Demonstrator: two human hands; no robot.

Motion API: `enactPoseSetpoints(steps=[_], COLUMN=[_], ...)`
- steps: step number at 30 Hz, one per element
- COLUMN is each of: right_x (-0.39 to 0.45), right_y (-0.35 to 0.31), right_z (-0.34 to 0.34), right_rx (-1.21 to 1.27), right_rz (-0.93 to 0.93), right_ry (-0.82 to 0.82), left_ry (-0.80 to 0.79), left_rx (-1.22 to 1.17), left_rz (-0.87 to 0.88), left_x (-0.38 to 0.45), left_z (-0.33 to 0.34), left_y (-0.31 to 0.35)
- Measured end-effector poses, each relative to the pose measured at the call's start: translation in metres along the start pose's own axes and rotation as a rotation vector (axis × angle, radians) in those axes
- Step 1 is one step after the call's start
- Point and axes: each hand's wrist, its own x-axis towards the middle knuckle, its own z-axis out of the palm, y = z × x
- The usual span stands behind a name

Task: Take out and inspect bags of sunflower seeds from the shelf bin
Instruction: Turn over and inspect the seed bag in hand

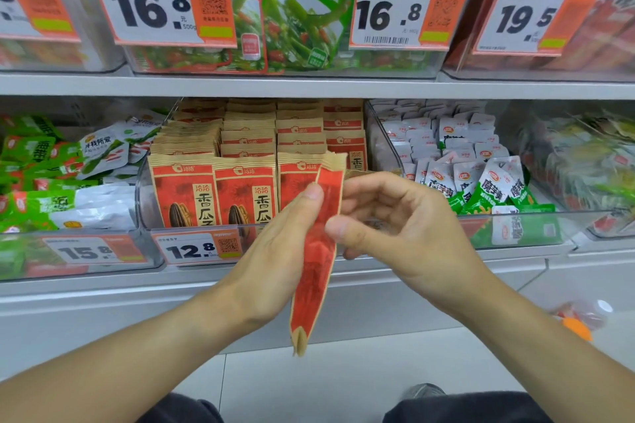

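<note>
The person's left hand (278,251) and right hand (395,220) pinch one red-and-tan bag of sunflower seeds (318,251) between thumbs and fingers, edge-on in front of the shelf bin (144,203), probably so its sides and seams can be checked. More such bags stand packed in that bin, green snack packets (481,196) fill the neighbouring bins, and nothing blocks the reach back.
</note>
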Motion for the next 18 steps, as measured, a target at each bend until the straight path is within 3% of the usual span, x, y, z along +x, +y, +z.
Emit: enactPoseSetpoints(steps=[4,12,18], right_x=[-0.006,-0.01,-0.009], right_y=[0.003,-0.002,0.002], right_z=[0.003,0.007,0.007], right_rx=[-0.212,-0.359,-0.406], right_rz=[-0.002,-0.044,-0.099], right_ry=[-0.116,-0.306,-0.293], left_ry=[0.026,0.116,0.054], left_rx=[-0.097,-0.101,-0.075], left_rz=[0.014,0.002,-0.012], left_x=[0.01,0.014,0.011], left_z=[-0.016,-0.027,-0.029], left_y=[-0.006,-0.009,-0.005])
